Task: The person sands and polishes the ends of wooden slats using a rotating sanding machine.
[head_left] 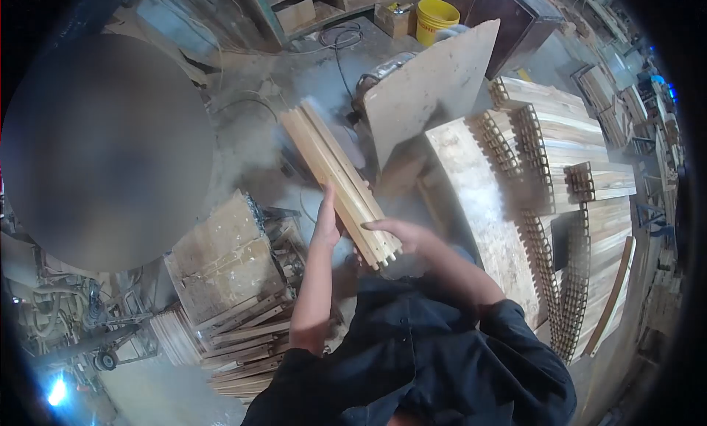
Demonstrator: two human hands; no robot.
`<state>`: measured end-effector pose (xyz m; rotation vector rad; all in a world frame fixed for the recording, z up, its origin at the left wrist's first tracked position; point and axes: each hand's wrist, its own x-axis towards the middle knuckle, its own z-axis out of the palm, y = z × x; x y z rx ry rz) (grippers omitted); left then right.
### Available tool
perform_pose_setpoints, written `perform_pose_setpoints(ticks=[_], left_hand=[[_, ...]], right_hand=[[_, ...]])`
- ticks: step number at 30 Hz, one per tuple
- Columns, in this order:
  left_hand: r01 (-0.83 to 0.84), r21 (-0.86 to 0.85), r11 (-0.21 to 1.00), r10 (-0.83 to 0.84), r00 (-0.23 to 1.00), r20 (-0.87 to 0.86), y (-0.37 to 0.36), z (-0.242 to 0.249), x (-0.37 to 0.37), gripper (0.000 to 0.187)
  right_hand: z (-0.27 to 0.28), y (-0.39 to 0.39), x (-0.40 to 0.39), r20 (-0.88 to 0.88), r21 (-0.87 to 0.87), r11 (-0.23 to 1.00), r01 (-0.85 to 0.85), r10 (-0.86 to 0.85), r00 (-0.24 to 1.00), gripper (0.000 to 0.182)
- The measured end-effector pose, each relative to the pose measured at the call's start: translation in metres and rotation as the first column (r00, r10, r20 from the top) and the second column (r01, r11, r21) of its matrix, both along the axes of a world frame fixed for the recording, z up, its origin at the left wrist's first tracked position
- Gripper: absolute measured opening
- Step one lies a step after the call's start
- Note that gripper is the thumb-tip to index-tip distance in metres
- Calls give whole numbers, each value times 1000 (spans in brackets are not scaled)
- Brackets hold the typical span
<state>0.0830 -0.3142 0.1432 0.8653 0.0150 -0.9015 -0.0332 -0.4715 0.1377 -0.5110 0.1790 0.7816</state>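
Note:
A bundle of several long wooden slats (331,164) is held at a slant in front of my body, its near end showing short rounded tips. My left hand (329,218) grips its left side, fingers wrapped partly underneath. Across the near part lies my right hand (401,233), thumb on top and the other fingers mostly hidden on the right side. Just beyond the bundle stands a tilted flat board (434,87), with a partly hidden machine (383,69) behind it.
Stacked wooden slats (571,135) with notched ends stand to the right, beside a pale plank surface (479,198). More slats (247,345) lie at lower left near a worn board (217,260). A yellow bucket (436,21) is at the back. A large blurred disc covers the left.

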Motion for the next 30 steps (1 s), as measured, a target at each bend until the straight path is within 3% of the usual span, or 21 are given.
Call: perform_pose_setpoints(ticks=[2, 3, 6, 15, 19, 22, 24, 25, 28, 29, 30], left_hand=[[38, 217, 975, -72, 986, 150, 6, -5, -5, 71], [27, 199, 980, -43, 996, 76, 6, -4, -8, 61], [5, 252, 968, -9, 1000, 12, 4, -7, -12, 58], [82, 266, 961, -77, 997, -28, 7, -13, -21, 55], [81, 256, 963, -76, 997, -31, 5, -15, -27, 53], [80, 271, 959, -77, 997, -24, 2, -14, -30, 53], [89, 302, 949, -79, 996, -47, 3, -13, -30, 52], [54, 321, 945, -52, 999, -15, 4, -16, -30, 55], [-304, 579, 757, 72, 919, 388, -5, -18, -39, 57], [-446, 600, 664, 3, 804, 595, -5, -10, -40, 72], [-573, 597, 562, -147, 641, 754, -7, -5, -29, 73]], right_hand=[[1, -7, 8, -22, -27, 999, -38, 38, 999, 57], [1, -8, 10, -26, -57, 998, -41, 40, 999, 57], [-10, -7, 10, -28, -108, 993, -51, 48, 998, 57], [-14, -8, -2, 18, -24, 991, -130, 131, 991, 63], [-9, -14, -7, 19, -89, 987, -131, 133, 991, 68], [-22, -15, 2, -108, 47, 983, -178, 182, 977, 63], [-28, -12, 0, -48, 36, 984, -176, 177, 983, 62], [-28, -10, -1, -14, 29, 984, -176, 177, 984, 61], [-33, -5, -1, -67, -64, 989, -134, 129, 989, 56], [-36, -7, 10, -60, -107, 984, -141, 136, 989, 55], [-37, -8, 21, -54, -150, 978, -147, 141, 989, 54]])
